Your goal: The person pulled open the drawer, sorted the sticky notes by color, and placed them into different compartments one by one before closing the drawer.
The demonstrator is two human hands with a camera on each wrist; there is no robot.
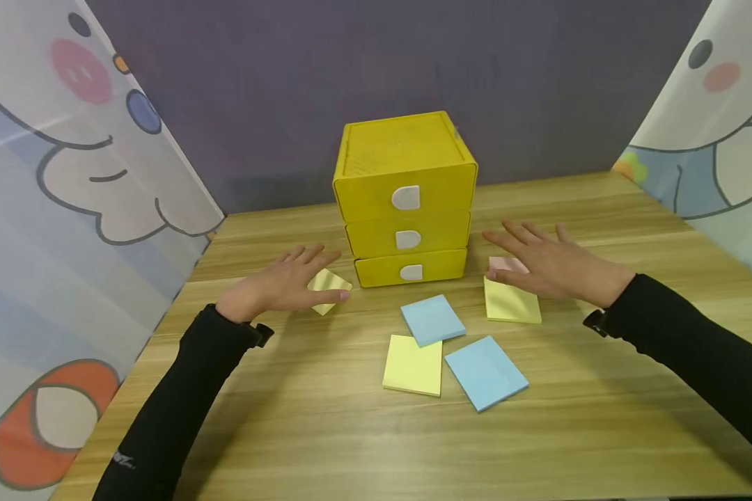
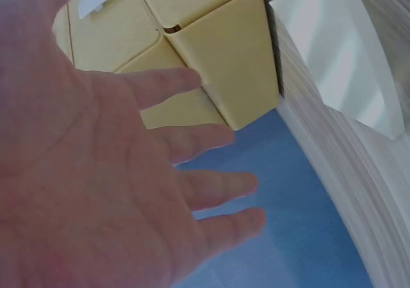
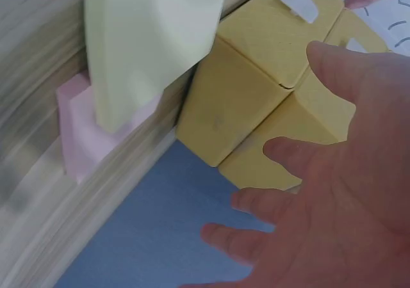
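Drawer unit rear ctr on table; note pads in front (hands flanking).

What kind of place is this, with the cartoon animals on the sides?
Probably a small desk corner set up for a sorting activity. A wooden table holds a yellow three-drawer box and loose sticky-note pads, with cartoon-printed curtains screening both sides.

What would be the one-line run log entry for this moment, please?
left hand: open, over yellow sticky pad | right hand: open, over pink sticky pad | yellow drawer box: three drawers closed
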